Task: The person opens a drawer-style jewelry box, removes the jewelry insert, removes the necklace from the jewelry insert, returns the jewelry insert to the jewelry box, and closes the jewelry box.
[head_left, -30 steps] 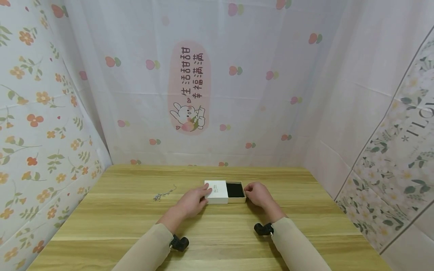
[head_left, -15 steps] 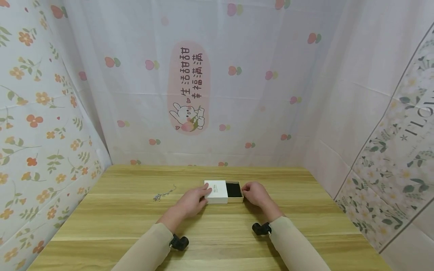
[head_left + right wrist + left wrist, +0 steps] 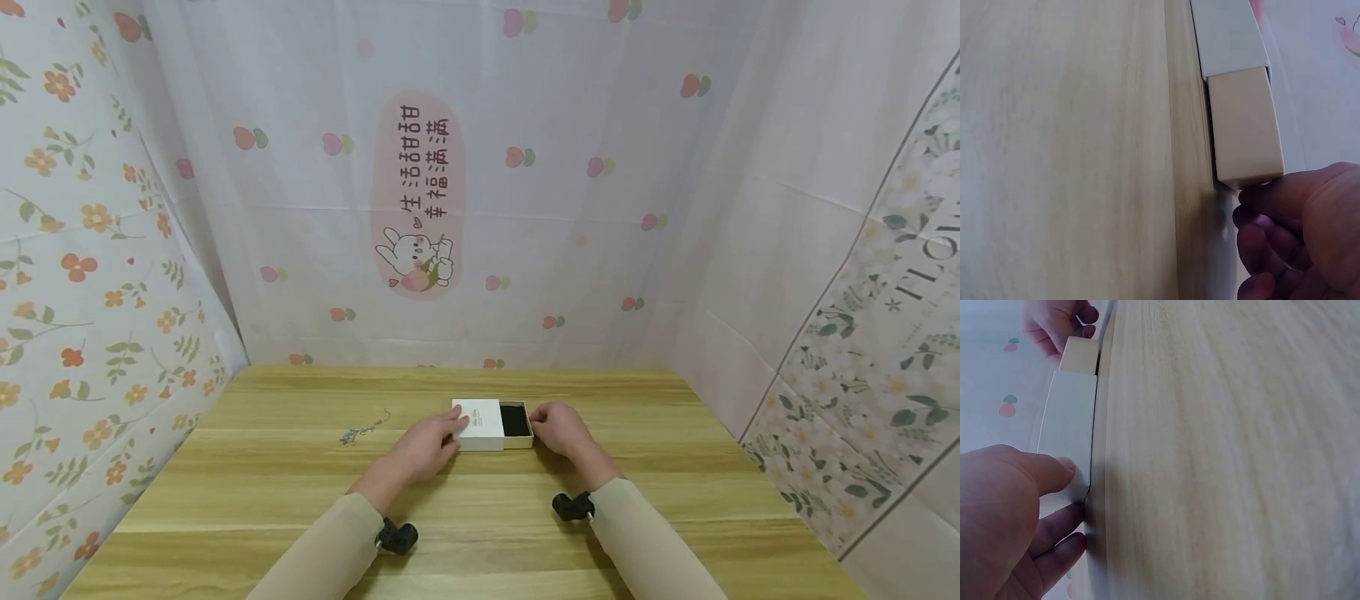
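Observation:
A white slide-out gift box [image 3: 480, 423] lies on the wooden table, its drawer [image 3: 1079, 357] partly out to the right. Black padding [image 3: 514, 420] lines the drawer's exposed part. At the white sleeve's left end, my left hand [image 3: 422, 446] grips it, thumb [image 3: 1057, 472] on the near side. My right hand [image 3: 562, 429] holds the drawer's right end with curled fingers, seen right against the end wall [image 3: 1241, 182] in the right wrist view. To the left of the left hand, a silver chain [image 3: 363, 430] lies loose with a bunched end.
The wooden table [image 3: 480, 525] reaches back to a white printed curtain [image 3: 585, 275]. Floral curtains [image 3: 105, 292] stand along both sides. A black wrist camera [image 3: 396, 537] is strapped at each sleeve cuff.
My right hand has moved left with the drawer, which has slid a little farther into the white sleeve. The left hand, the sleeve and the chain have stayed in place.

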### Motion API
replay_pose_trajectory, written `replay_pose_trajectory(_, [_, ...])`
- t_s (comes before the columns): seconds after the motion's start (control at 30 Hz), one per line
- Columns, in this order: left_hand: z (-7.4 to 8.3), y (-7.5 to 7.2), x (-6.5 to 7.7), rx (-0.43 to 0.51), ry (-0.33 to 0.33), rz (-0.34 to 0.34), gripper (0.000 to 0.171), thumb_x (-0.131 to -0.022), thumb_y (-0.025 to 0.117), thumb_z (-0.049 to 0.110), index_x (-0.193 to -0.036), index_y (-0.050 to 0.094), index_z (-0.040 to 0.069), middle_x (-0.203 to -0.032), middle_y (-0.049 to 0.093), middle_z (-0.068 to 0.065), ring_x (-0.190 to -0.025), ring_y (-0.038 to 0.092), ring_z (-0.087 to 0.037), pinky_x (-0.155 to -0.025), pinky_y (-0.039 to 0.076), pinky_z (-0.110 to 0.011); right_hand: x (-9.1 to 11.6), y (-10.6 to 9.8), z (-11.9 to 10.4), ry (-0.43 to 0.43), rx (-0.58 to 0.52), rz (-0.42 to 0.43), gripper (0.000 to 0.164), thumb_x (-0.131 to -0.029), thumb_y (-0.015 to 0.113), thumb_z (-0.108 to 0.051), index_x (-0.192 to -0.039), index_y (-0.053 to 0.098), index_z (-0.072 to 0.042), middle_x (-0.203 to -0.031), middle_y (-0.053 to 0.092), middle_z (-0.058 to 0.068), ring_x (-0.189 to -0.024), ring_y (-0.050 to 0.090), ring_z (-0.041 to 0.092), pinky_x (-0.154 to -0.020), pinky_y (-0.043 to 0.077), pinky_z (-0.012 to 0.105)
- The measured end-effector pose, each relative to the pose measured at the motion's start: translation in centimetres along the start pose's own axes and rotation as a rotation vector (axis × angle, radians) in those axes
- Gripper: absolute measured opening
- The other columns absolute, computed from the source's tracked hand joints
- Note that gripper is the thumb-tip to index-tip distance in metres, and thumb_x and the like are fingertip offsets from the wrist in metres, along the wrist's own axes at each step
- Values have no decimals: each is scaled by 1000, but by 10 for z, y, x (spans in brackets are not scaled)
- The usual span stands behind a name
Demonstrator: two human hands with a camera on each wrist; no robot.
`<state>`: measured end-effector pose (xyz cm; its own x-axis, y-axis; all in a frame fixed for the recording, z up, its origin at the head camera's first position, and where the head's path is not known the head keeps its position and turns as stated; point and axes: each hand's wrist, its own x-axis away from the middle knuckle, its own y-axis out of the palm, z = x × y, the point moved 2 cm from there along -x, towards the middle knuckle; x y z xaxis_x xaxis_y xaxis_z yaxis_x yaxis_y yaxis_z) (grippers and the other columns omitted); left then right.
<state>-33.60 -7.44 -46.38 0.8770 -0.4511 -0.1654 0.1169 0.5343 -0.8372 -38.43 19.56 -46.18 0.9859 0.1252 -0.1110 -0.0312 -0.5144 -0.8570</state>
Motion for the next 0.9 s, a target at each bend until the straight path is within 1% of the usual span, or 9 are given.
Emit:
replay_pose_trajectory(0.17, [-1, 0, -1, -6, 3, 1, 50, -109, 66, 7, -158, 57, 3, -173, 45, -18, -156, 50, -41, -124, 48, -54, 0, 1, -3, -5, 6, -3, 14, -102, 70, -8, -102, 84, -4, -100, 81, 8, -88, 66, 21, -90, 61, 44])
replay_pose_trajectory(0.37, [-1, 0, -2, -10, 5, 4, 51, -109, 67, 7, -158, 58, 3, -173, 45, -18, -155, 51, -41, -124, 48, -54, 0, 1, -5, 4, 12, -3, 15, -102, 70, -8, -102, 84, -4, -100, 80, 8, -86, 64, 20, -87, 60, 42])
replay_pose_trajectory(0.63, [0, 1, -1, -10, -4, 9, 50, -109, 67, 7, -158, 58, 3, -172, 45, -18, -156, 51, -40, -124, 48, -54, 0, 3, -7, 11, 14, -2, 15, -102, 70, -8, -104, 84, -4, -103, 81, 10, -89, 67, 21, -91, 62, 45])
replay_pose_trajectory(0.9, [-1, 2, 0, -1, 7, 16, 50, -108, 67, 5, -157, 59, 2, -172, 46, -19, -155, 51, -42, -124, 48, -55, -1, 6, -9, 9, 17, -2, 14, -101, 71, -9, -103, 84, -4, -102, 81, 9, -89, 67, 21, -90, 62, 44])
